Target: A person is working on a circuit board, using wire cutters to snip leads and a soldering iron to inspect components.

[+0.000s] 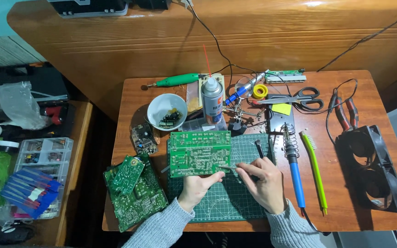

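Note:
A green circuit board (pixel 199 153) lies solder side up on a green cutting mat (pixel 235 202). My left hand (pixel 197 188) rests at the board's near edge, thumb touching its lower right corner. My right hand (pixel 263 181) is closed on slim metal tweezers (pixel 229 168) whose tips reach the board's right near edge. A blue-handled soldering iron (pixel 294 172) lies just right of my right hand, with a coiled stand at its tip.
Two more green boards (pixel 134 193) lie at the left. Behind are a white bowl (pixel 167 111) of parts, a spray can (pixel 212 101), a helping-hand magnifier (pixel 244 87), scissors (pixel 299 97), pliers (pixel 343 112), a green brush (pixel 314 170) and a black twin fan (pixel 373 170).

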